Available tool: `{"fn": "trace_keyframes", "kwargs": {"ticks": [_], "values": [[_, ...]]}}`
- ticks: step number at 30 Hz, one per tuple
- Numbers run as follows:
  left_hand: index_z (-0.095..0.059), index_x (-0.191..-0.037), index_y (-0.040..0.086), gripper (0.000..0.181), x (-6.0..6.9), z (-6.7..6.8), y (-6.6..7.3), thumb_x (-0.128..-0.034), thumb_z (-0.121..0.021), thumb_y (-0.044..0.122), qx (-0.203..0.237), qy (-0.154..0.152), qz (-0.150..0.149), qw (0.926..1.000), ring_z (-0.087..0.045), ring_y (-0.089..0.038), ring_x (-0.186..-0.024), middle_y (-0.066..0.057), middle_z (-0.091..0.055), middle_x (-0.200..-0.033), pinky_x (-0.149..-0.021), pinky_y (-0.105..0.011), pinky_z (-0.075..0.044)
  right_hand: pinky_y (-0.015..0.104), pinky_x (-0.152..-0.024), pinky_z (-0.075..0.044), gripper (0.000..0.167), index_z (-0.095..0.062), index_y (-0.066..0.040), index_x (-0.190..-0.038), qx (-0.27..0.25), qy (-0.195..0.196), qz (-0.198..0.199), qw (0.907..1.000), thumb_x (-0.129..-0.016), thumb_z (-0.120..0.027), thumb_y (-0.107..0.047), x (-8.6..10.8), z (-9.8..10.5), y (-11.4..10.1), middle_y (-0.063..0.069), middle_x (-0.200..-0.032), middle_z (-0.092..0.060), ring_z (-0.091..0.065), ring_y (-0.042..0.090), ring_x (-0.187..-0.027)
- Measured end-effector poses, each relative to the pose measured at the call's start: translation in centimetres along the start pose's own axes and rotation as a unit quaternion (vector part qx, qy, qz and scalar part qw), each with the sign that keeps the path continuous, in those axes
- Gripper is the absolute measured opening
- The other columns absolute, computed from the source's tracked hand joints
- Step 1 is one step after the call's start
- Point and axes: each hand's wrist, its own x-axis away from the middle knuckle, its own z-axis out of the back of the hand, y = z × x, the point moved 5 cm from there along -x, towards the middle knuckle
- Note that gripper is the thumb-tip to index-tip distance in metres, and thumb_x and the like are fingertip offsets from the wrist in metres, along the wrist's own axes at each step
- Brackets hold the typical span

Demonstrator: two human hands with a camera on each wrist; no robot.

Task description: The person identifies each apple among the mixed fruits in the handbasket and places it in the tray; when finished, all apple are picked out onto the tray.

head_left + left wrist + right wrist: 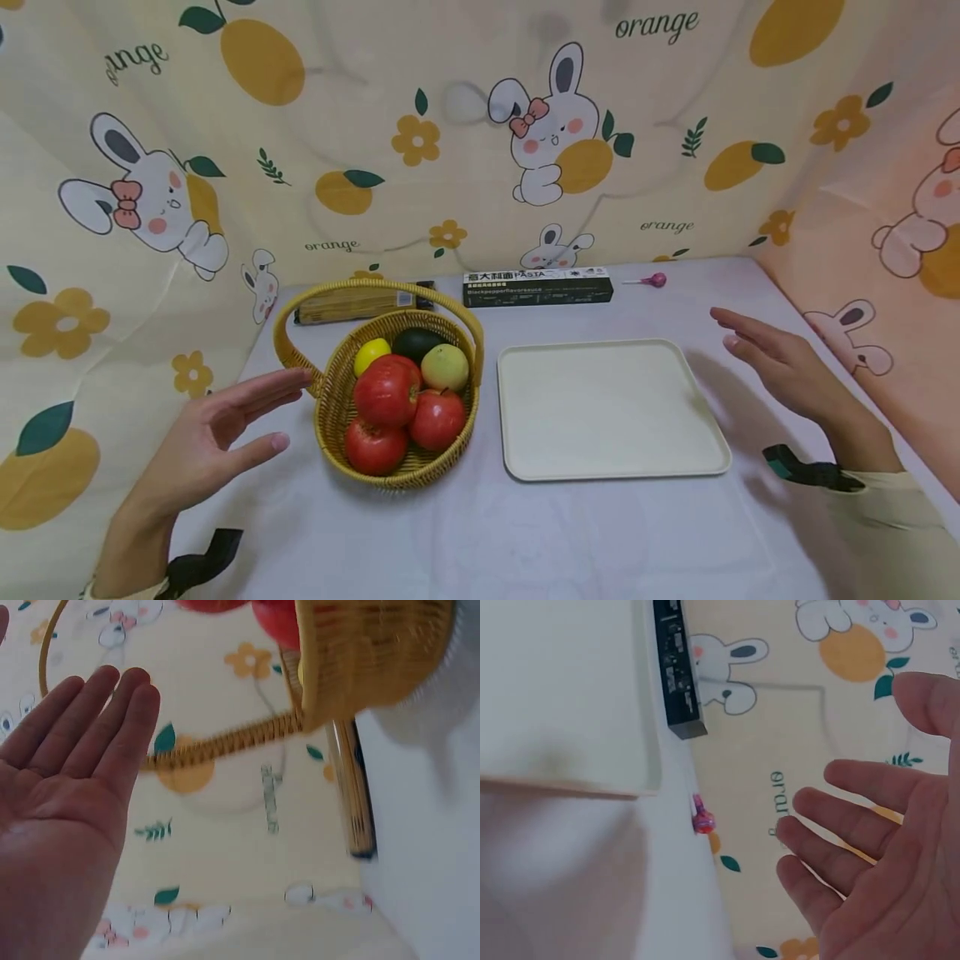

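My left hand point(213, 437) is held up with straight fingers at the left of a yellow wicker basket point(327, 429), near the foot of its handle; whether it touches the handle I cannot tell. In the basket lie several fruits: red apples point(387, 390), a yellow lemon-like fruit point(371, 356), a dark green avocado-like one point(416, 343) and a pale green round one point(445, 367). My right hand point(787, 371), fingers extended and holding nothing, hovers to the right of a white rectangular tray point(611, 408). Both palms show bare in the wrist views.
Behind the basket lies a pack of dry spaghetti point(352, 304). A black pasta box point(537, 287) stands at the back, with a purple-wrapped lollipop point(657, 280) to its right. A printed cloth point(450, 50) walls the table at the back and sides.
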Motion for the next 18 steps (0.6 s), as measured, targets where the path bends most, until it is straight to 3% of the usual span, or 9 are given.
{"fn": "trace_keyframes", "kwargs": {"ticks": [2,3,6,8,9,11,13,15,18], "values": [[-0.058,-0.158,0.016,0.070,-0.8,-0.7,-0.1,-0.0948,-0.078,-0.006,0.001,-0.008,-0.003,1.0000,-0.061,-0.005,-0.143,-0.008,-0.064,-0.157,-0.113,-0.013,-0.048,-0.004,-0.100,-0.030,0.051,-0.049,-0.017,-0.166,-0.003,-0.013,-0.012,0.9998,-0.117,-0.052,-0.029,-0.1,-0.5,0.3,0.018,-0.165,-0.054,-0.041,-0.015,-0.147],[-0.059,-0.158,0.017,0.069,-1.2,-1.1,-0.1,-0.0950,-0.079,-0.005,0.000,-0.012,-0.004,0.9999,-0.060,-0.004,-0.143,-0.008,-0.064,-0.157,-0.113,-0.013,-0.047,0.003,-0.112,-0.034,0.052,-0.047,-0.016,-0.167,-0.006,-0.022,-0.018,0.9996,-0.117,-0.051,-0.030,-0.1,-0.8,0.5,0.022,-0.166,-0.052,-0.041,-0.002,-0.155],[-0.060,-0.157,0.017,0.068,-2.5,-2.0,-0.4,-0.0950,-0.081,0.001,-0.002,-0.024,-0.002,0.9997,-0.059,-0.002,-0.143,-0.005,-0.065,-0.156,-0.114,-0.013,-0.047,0.049,-0.130,-0.041,0.057,-0.042,-0.011,-0.169,-0.011,-0.051,-0.039,0.9979,-0.117,-0.050,-0.034,-0.3,-1.8,1.2,0.028,-0.168,-0.047,-0.040,0.042,-0.159],[-0.060,-0.157,0.017,0.067,-3.3,-2.5,-0.7,-0.0952,-0.082,0.004,-0.004,-0.034,-0.003,0.9994,-0.059,-0.001,-0.142,-0.002,-0.065,-0.156,-0.114,-0.013,-0.046,0.078,-0.118,-0.039,0.058,-0.041,-0.007,-0.169,-0.017,-0.066,-0.045,0.9967,-0.117,-0.050,-0.033,-0.5,-2.4,1.6,0.030,-0.168,-0.044,-0.038,0.058,-0.152],[-0.060,-0.158,0.017,0.067,-3.6,-2.8,-0.8,-0.0952,-0.083,0.006,-0.007,-0.037,-0.004,0.9993,-0.060,0.000,-0.141,0.000,-0.065,-0.156,-0.114,-0.012,-0.046,0.076,-0.117,-0.042,0.058,-0.041,-0.006,-0.168,-0.017,-0.072,-0.047,0.9961,-0.117,-0.050,-0.033,-0.5,-2.7,1.8,0.030,-0.168,-0.044,-0.038,0.059,-0.152],[-0.060,-0.158,0.017,0.068,-4.3,-3.1,-0.9,-0.0949,-0.083,0.006,-0.014,-0.043,-0.005,0.9990,-0.062,-0.002,-0.139,0.000,-0.065,-0.156,-0.114,-0.013,-0.046,0.045,-0.123,-0.048,0.058,-0.043,-0.005,-0.167,-0.018,-0.081,-0.050,0.9953,-0.117,-0.051,-0.033,-0.6,-3.0,2.2,0.029,-0.168,-0.045,-0.040,0.058,-0.152],[-0.059,-0.159,0.018,0.068,-4.8,-3.4,-1.0,-0.0953,-0.083,0.009,-0.025,-0.047,-0.001,0.9986,-0.065,-0.009,-0.138,-0.002,-0.065,-0.157,-0.112,-0.013,-0.046,0.014,-0.114,-0.043,0.056,-0.046,-0.006,-0.166,-0.014,-0.085,-0.052,0.9949,-0.117,-0.052,-0.033,-0.7,-3.2,2.5,0.027,-0.168,-0.047,-0.041,0.055,-0.152],[-0.059,-0.159,0.017,0.068,-5.3,-3.6,-1.0,-0.0955,-0.084,0.013,-0.035,-0.052,0.007,0.9980,-0.068,-0.017,-0.137,-0.005,-0.065,-0.156,-0.111,-0.014,-0.048,0.012,-0.113,-0.042,0.057,-0.047,-0.006,-0.166,-0.017,-0.093,-0.062,0.9936,-0.117,-0.052,-0.035,-0.8,-3.5,2.8,0.027,-0.168,-0.047,-0.041,0.055,-0.153],[-0.058,-0.158,0.014,0.068,-6.0,-4.2,-1.1,-0.0962,-0.085,0.019,-0.042,-0.067,0.017,0.9968,-0.069,-0.029,-0.136,-0.008,-0.065,-0.157,-0.113,-0.026,-0.054,0.055,-0.126,-0.044,0.060,-0.045,-0.006,-0.166,-0.019,-0.104,-0.083,0.9910,-0.117,-0.053,-0.038,-1.0,-4.1,3.5,0.028,-0.169,-0.045,-0.039,0.056,-0.155]]}}
